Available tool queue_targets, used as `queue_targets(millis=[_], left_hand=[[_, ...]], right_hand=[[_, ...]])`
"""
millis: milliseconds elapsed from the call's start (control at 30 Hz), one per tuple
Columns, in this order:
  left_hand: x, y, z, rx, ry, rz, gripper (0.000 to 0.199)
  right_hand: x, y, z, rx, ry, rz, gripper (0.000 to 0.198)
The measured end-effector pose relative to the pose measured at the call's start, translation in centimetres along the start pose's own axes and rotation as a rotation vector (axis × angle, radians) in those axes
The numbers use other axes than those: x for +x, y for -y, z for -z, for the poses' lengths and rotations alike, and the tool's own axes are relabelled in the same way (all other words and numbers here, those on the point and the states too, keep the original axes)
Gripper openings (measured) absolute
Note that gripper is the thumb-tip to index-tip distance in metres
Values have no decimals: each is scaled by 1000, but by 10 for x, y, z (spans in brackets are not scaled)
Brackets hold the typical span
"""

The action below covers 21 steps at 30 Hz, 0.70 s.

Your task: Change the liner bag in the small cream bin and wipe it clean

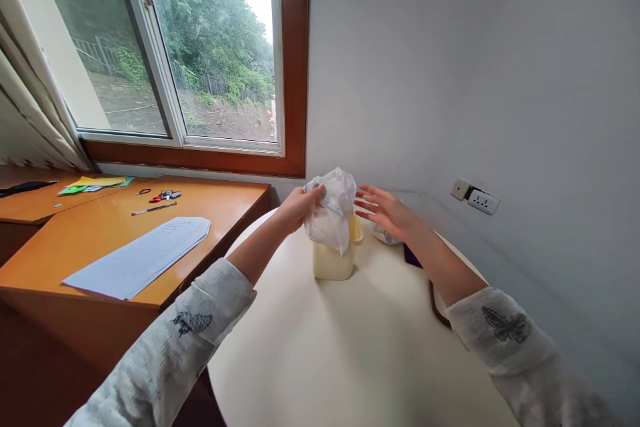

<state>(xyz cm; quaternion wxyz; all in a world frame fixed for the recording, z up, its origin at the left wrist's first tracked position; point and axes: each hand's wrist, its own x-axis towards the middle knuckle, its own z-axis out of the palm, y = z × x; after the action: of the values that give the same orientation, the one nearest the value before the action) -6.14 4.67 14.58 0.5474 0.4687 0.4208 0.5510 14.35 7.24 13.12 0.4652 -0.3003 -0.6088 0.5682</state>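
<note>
Over the white counter [280,347], the left hand [300,209] pinches a crumpled white plastic bag [330,217] that hides much of a cream container [333,265] standing there; just right of the bag, the right hand [390,211] has its fingers spread.

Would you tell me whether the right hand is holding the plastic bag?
No, the left hand grips the plastic bag, while the right hand is open beside it.

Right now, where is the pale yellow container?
The pale yellow container stands on the white table, right of the wooden desk, near the head view's middle, partly hidden by the plastic bag in the left hand.
</note>
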Motion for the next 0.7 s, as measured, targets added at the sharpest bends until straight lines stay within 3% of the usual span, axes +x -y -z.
queue_targets(millis=[133, 233, 433, 700], left_hand=[[1, 3, -4, -84, -18, 78, 16], [-2, 6, -9, -126, 5, 123, 18], [-18, -3, -4, -153, 3, 123, 17], [-14, 6, 36, -113, -136, 90, 10]], right_hand=[[-14, 0, -8, 70, 155, -51, 54], [-17, -8, -20, -22, 63, -82, 73], [-8, -26, -9, -7, -178, -116, 16], [-8, -39, 40, 100, -280, -66, 12]])
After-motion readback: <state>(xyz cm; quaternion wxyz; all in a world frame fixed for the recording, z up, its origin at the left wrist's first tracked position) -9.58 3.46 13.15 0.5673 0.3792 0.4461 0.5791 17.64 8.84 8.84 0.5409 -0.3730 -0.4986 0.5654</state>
